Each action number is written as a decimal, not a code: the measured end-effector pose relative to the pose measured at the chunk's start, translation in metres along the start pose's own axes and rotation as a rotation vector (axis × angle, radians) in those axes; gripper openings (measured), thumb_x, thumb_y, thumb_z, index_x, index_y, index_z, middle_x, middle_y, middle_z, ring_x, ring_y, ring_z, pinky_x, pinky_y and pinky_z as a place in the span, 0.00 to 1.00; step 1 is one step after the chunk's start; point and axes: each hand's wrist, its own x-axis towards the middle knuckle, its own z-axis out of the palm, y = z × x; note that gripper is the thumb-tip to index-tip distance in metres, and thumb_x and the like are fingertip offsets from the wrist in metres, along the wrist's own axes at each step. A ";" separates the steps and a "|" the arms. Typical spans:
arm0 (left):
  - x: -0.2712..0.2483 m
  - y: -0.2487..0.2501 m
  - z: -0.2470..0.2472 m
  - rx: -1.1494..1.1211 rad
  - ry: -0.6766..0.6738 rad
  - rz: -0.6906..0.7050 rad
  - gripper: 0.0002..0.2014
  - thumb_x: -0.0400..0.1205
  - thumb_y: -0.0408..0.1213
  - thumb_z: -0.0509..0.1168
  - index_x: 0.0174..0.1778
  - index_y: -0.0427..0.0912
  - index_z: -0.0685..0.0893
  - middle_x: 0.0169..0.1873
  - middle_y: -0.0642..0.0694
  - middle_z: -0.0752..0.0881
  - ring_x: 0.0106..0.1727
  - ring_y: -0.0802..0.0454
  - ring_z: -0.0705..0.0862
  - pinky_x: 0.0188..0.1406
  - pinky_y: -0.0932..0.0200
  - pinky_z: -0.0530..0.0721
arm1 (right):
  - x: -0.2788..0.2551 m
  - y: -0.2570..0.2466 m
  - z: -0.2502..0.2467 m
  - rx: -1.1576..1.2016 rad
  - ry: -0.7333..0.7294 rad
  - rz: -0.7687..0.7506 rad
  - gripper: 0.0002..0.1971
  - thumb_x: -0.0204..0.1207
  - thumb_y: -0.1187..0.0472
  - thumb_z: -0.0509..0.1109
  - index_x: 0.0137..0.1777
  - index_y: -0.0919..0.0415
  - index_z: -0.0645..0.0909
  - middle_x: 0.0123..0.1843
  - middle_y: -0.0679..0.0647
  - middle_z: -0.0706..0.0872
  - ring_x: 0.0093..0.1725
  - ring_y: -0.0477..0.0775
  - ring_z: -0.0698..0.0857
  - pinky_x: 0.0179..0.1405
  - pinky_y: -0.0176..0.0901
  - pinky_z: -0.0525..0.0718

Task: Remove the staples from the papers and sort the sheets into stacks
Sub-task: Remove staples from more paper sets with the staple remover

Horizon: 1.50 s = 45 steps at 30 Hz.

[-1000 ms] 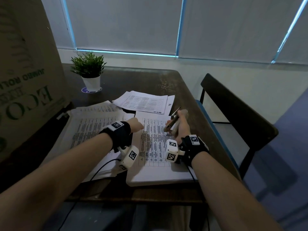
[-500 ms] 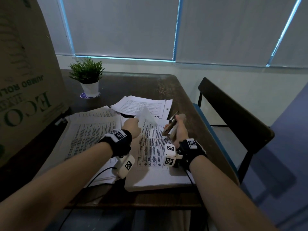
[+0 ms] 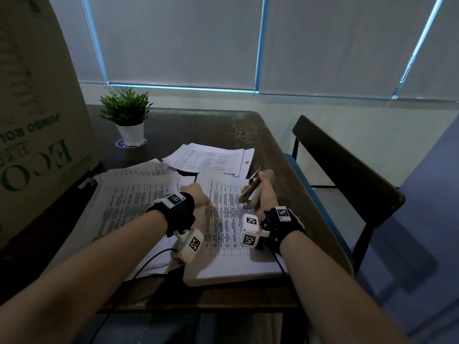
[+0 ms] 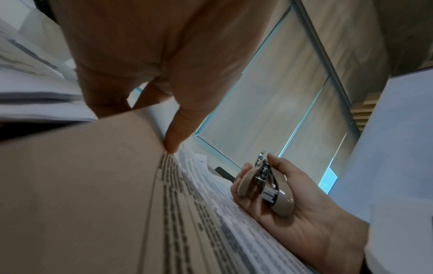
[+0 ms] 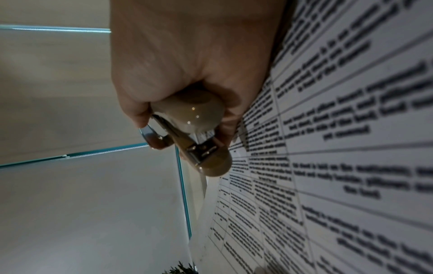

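A big cardboard box [image 3: 37, 125] stood along my left and walled off that side of the table [image 3: 223, 130]. Behind the papers a small potted plant [image 3: 128, 117] sat near the far left corner, well apart from my hands. A black chair [image 3: 347, 180] with a blue seat edge stood just beside the table's right edge.

My right hand [image 3: 264, 194] was clenched round the beige staple remover [image 3: 253, 187], its metal end pointing up and away from me, with the heel of the hand resting on the printed sheets. In the left wrist view the tool lay across my curled fingers [image 4: 243, 185].

My left hand [image 3: 196, 194] lay on the thick stack of printed papers [image 3: 223, 234] nearest me. Its thumb [image 4: 178, 129] pressed at the edge of a sheet, and a finger sat behind the paper, so I took it for a pinch on the top sheet [image 4: 82, 185]; that view was blurred there.

A second pile of sheets [image 3: 129, 199] lay to the left of the stack, touching the box's foot. A smaller fanned pile [image 3: 211, 160] lay further back.

The stack's near edge overhung the table's front edge slightly. Bare dark table showed behind the fanned pile and along the right rim beside my right hand.
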 end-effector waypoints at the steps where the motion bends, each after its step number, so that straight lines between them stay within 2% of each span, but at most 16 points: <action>1: 0.002 0.000 0.001 0.018 0.014 0.008 0.21 0.78 0.44 0.70 0.60 0.32 0.80 0.58 0.36 0.83 0.64 0.38 0.78 0.63 0.48 0.80 | 0.001 0.000 0.000 0.002 -0.001 0.002 0.21 0.77 0.43 0.72 0.53 0.63 0.81 0.43 0.61 0.88 0.42 0.57 0.87 0.59 0.56 0.87; 7: 0.008 -0.002 0.004 0.050 0.058 0.021 0.16 0.80 0.40 0.65 0.58 0.33 0.79 0.61 0.33 0.78 0.62 0.38 0.77 0.58 0.50 0.81 | -0.002 -0.001 -0.001 0.022 -0.010 0.004 0.19 0.78 0.45 0.72 0.51 0.63 0.80 0.42 0.61 0.87 0.41 0.55 0.87 0.58 0.55 0.86; 11: 0.010 -0.006 0.004 -0.028 0.087 0.026 0.14 0.80 0.37 0.65 0.56 0.31 0.80 0.56 0.35 0.81 0.61 0.38 0.78 0.58 0.49 0.81 | -0.005 -0.003 -0.001 0.011 -0.013 0.011 0.20 0.78 0.44 0.72 0.49 0.63 0.81 0.40 0.61 0.87 0.38 0.55 0.86 0.53 0.54 0.86; 15: 0.015 -0.008 0.001 -0.363 0.120 0.051 0.08 0.80 0.36 0.65 0.43 0.32 0.79 0.41 0.34 0.81 0.41 0.42 0.81 0.42 0.53 0.78 | -0.006 -0.003 -0.001 0.019 -0.006 0.004 0.20 0.78 0.44 0.72 0.50 0.63 0.81 0.40 0.60 0.87 0.37 0.55 0.86 0.50 0.52 0.87; 18: 0.013 -0.008 0.002 -0.490 0.101 0.111 0.10 0.83 0.35 0.61 0.49 0.30 0.80 0.47 0.31 0.84 0.49 0.37 0.84 0.52 0.44 0.82 | -0.010 -0.006 0.003 0.009 0.028 -0.003 0.19 0.77 0.45 0.74 0.52 0.64 0.81 0.39 0.59 0.86 0.38 0.54 0.85 0.55 0.55 0.86; 21: 0.007 0.000 0.001 -0.610 0.239 0.182 0.09 0.83 0.31 0.59 0.55 0.34 0.81 0.50 0.38 0.85 0.54 0.40 0.83 0.53 0.49 0.80 | -0.011 -0.020 0.004 -0.213 0.172 -0.121 0.17 0.75 0.44 0.74 0.44 0.58 0.77 0.44 0.57 0.84 0.43 0.53 0.83 0.61 0.58 0.84; 23: -0.001 0.006 -0.007 -0.784 0.312 0.217 0.07 0.85 0.30 0.57 0.54 0.38 0.79 0.51 0.39 0.85 0.55 0.41 0.83 0.57 0.46 0.83 | -0.011 -0.039 0.001 -0.352 0.207 -0.242 0.19 0.74 0.42 0.74 0.47 0.59 0.78 0.52 0.57 0.86 0.45 0.53 0.84 0.60 0.55 0.83; 25: -0.011 0.018 -0.023 -0.867 0.420 0.288 0.05 0.85 0.30 0.56 0.53 0.39 0.76 0.52 0.39 0.84 0.54 0.43 0.83 0.56 0.48 0.83 | -0.015 -0.063 0.000 -0.364 0.080 -0.269 0.17 0.75 0.43 0.73 0.50 0.57 0.80 0.52 0.60 0.88 0.48 0.58 0.85 0.58 0.55 0.84; 28: -0.032 0.043 -0.061 -0.957 0.625 0.416 0.04 0.87 0.33 0.54 0.54 0.40 0.72 0.45 0.47 0.80 0.44 0.55 0.81 0.41 0.68 0.81 | -0.031 -0.105 0.011 -0.228 -0.270 -0.299 0.12 0.79 0.49 0.71 0.45 0.58 0.85 0.41 0.57 0.89 0.40 0.58 0.87 0.47 0.54 0.86; 30: -0.047 0.060 -0.085 -1.046 0.696 0.545 0.04 0.87 0.34 0.52 0.55 0.41 0.68 0.45 0.49 0.80 0.42 0.56 0.81 0.39 0.64 0.83 | -0.053 -0.128 0.025 -0.269 -0.357 -0.434 0.13 0.79 0.50 0.71 0.50 0.62 0.86 0.44 0.58 0.88 0.40 0.56 0.87 0.45 0.52 0.87; 32: -0.059 0.071 -0.101 -1.077 0.751 0.669 0.04 0.85 0.33 0.50 0.54 0.43 0.66 0.43 0.51 0.80 0.40 0.56 0.82 0.37 0.61 0.84 | -0.075 -0.138 0.038 -0.282 -0.356 -0.637 0.12 0.81 0.54 0.69 0.49 0.64 0.84 0.45 0.59 0.87 0.37 0.52 0.87 0.34 0.44 0.88; 35: -0.065 0.080 -0.102 -1.068 0.779 0.720 0.05 0.84 0.30 0.50 0.53 0.42 0.68 0.40 0.52 0.80 0.37 0.56 0.80 0.35 0.59 0.83 | -0.086 -0.126 0.042 -0.217 -0.279 -0.851 0.06 0.83 0.60 0.68 0.48 0.60 0.83 0.43 0.56 0.88 0.38 0.50 0.88 0.35 0.41 0.86; 38: -0.060 0.075 -0.077 -1.001 0.669 0.602 0.05 0.86 0.29 0.51 0.52 0.40 0.71 0.38 0.53 0.79 0.36 0.58 0.78 0.35 0.61 0.80 | -0.072 -0.092 0.025 -0.288 -0.128 -0.795 0.08 0.82 0.59 0.70 0.54 0.64 0.82 0.44 0.53 0.87 0.40 0.50 0.87 0.34 0.36 0.85; 41: -0.052 0.072 -0.069 -0.895 0.619 0.545 0.06 0.87 0.32 0.53 0.50 0.39 0.76 0.41 0.48 0.81 0.42 0.53 0.79 0.41 0.59 0.80 | -0.061 -0.075 0.009 -0.442 0.072 -0.805 0.10 0.77 0.55 0.75 0.50 0.59 0.80 0.53 0.53 0.82 0.45 0.50 0.84 0.40 0.34 0.86; 43: -0.054 0.080 -0.081 -0.866 0.636 0.553 0.09 0.86 0.33 0.56 0.48 0.35 0.79 0.42 0.44 0.84 0.42 0.52 0.82 0.41 0.61 0.82 | -0.060 -0.093 0.009 -0.466 0.258 -0.993 0.23 0.72 0.48 0.77 0.56 0.66 0.81 0.58 0.49 0.77 0.51 0.43 0.79 0.55 0.36 0.84; 45: -0.061 0.094 -0.098 -0.804 0.653 0.599 0.09 0.86 0.33 0.58 0.44 0.36 0.80 0.38 0.46 0.84 0.36 0.59 0.81 0.35 0.72 0.81 | -0.068 -0.125 0.017 -0.496 0.440 -1.251 0.31 0.69 0.40 0.73 0.57 0.70 0.83 0.61 0.55 0.77 0.57 0.47 0.75 0.61 0.41 0.79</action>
